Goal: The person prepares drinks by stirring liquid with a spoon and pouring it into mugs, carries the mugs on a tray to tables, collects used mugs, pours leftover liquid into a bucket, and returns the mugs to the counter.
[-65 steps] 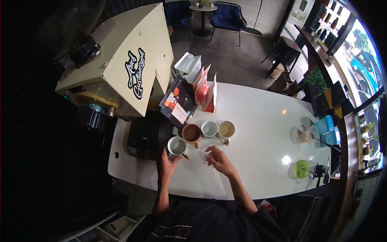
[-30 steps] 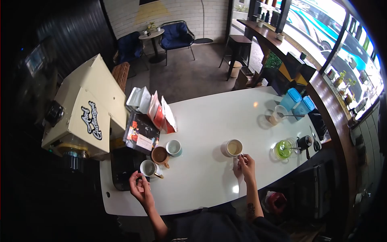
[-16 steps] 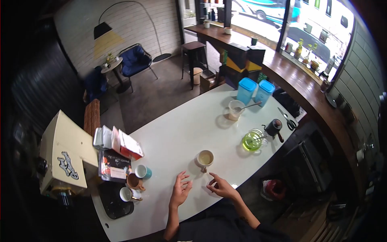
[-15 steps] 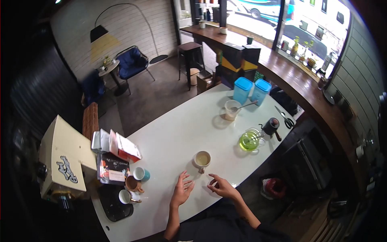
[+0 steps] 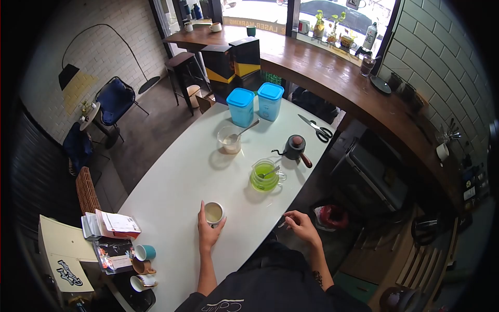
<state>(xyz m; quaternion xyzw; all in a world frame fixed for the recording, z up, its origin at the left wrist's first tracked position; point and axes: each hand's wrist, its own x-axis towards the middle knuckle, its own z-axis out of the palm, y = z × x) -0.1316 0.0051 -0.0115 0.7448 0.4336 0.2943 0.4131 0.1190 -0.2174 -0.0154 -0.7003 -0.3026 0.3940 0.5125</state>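
Observation:
My left hand (image 5: 210,232) is wrapped round a light cup (image 5: 213,212) that stands on the white table (image 5: 176,171); pale stuff shows inside it. My right hand (image 5: 300,226) hovers beyond the table's near right edge, fingers curled and somewhat apart, holding nothing visible. Ahead of the hands is a glass jug (image 5: 265,177) of green liquid with a spoon in it. A dark kettle (image 5: 294,147) with a wooden handle stands behind the jug. Farther back is a clear plastic cup (image 5: 229,140) with a spoon.
Two blue-lidded containers (image 5: 241,106) and black scissors (image 5: 319,132) lie toward the far end. At the lower left are a teal cup (image 5: 146,252), a brown cup (image 5: 141,266), a white cup (image 5: 141,283), packets (image 5: 117,223) and a cream machine (image 5: 62,260).
The view has turned right. My left hand has closed round the light cup, which stood untouched half a second ago. My right hand has moved away from it, past the table edge.

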